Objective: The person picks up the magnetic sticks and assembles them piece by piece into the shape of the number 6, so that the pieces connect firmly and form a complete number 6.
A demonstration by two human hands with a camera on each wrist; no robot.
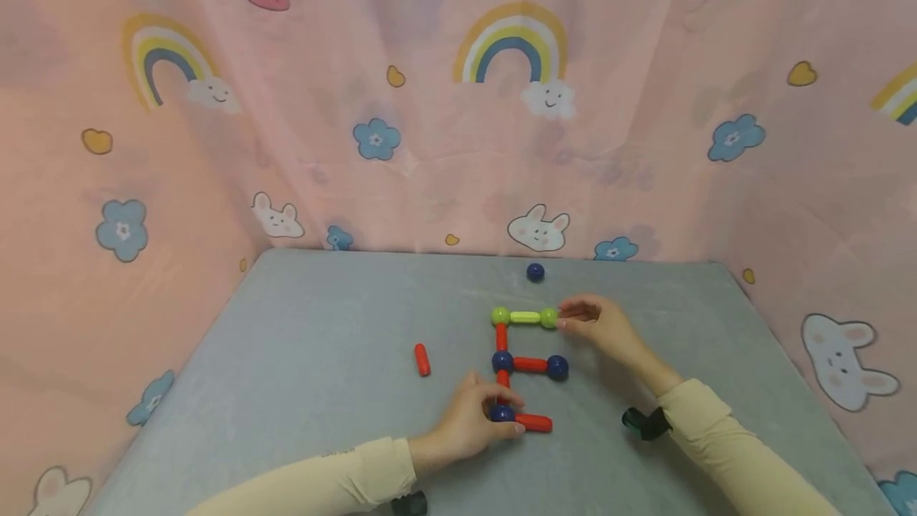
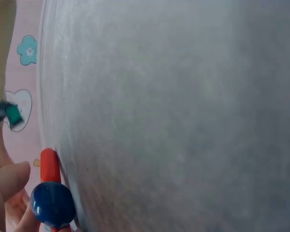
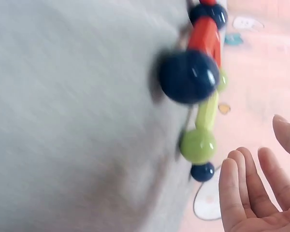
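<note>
A magnetic-stick figure lies on the grey table, shaped like an E. Its top has a green ball [image 1: 500, 316], a yellow-green rod [image 1: 525, 317] and a second green ball [image 1: 548, 318]. Red rods run down through the middle blue ball [image 1: 502, 361], whose side rod [image 1: 530, 365] ends in another blue ball [image 1: 558, 367]. My left hand [image 1: 469, 419] holds the bottom blue ball [image 2: 53, 205] between thumb and fingers; a red rod [image 1: 534, 423] points right from it. My right hand [image 1: 598, 328] is beside the top right green ball [image 3: 198, 145], fingers extended, holding nothing.
A loose red rod [image 1: 422, 359] lies left of the figure. Near the table's back edge is a single blue ball [image 1: 535, 271]. A pink patterned curtain [image 1: 444, 181] hangs behind and at both sides of the table [image 1: 322, 317].
</note>
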